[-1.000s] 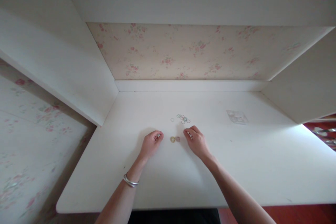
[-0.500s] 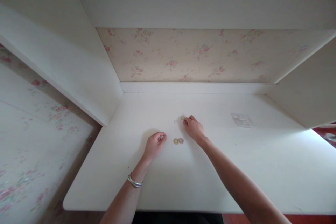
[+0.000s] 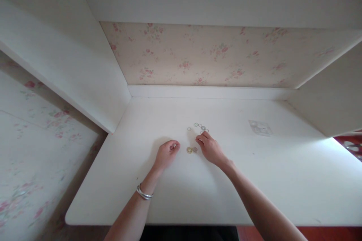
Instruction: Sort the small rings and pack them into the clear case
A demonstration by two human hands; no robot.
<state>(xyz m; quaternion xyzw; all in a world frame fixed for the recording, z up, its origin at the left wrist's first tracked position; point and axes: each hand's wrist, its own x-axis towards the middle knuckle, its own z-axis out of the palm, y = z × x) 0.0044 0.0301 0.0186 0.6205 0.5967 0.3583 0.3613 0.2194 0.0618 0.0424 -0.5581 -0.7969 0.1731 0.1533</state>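
On the white table point(image 3: 254, 180) lie two small round rings point(image 3: 191, 150), one yellowish and one pinkish-brown, side by side and touching, right between the two hands. The left hand point(image 3: 166, 154) rests on the table just left of them with its fingers curled in together, and the right hand point(image 3: 210, 147) sits just right of them with its fingertips pinched; I cannot tell if either grip holds anything. A little bunch of thin pale loops point(image 3: 200, 127) lies just behind the right hand, and a clear little bag point(image 3: 260, 127) lies far off to the right.
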